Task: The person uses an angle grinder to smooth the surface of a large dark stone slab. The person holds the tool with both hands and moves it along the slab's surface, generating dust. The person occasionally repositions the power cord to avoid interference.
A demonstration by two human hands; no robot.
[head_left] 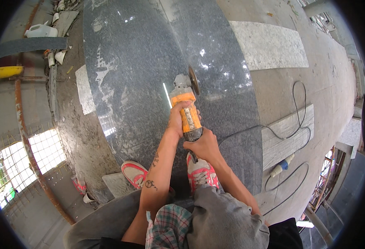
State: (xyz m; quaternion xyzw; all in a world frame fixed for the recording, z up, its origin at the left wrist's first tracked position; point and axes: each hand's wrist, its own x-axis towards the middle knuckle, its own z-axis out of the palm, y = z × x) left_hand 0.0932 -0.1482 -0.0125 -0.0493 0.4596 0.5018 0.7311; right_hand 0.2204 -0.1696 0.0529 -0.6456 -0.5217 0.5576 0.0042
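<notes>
An orange angle grinder point(189, 118) with a grey metal head is held over a dark polished stone slab point(136, 74). My left hand point(176, 118) is wrapped round its orange body. Behind it, my right hand point(204, 145) grips the dark rear end of the tool. The thin brown disc point(194, 80) stands on edge at the right of the head, beside a straight line running up the slab. Whether the disc touches the stone or spins, I cannot tell. A short bright streak lies on the slab left of the grinder.
A black cord point(282, 135) runs from the grinder rightward over a pale board point(288, 137) and loops near a cable connector point(282, 165). Another pale slab point(269, 45) lies at the upper right. My shoes point(201, 172) are at the slab's near end. Left are a white jug point(41, 30) and a rusty pole point(24, 133).
</notes>
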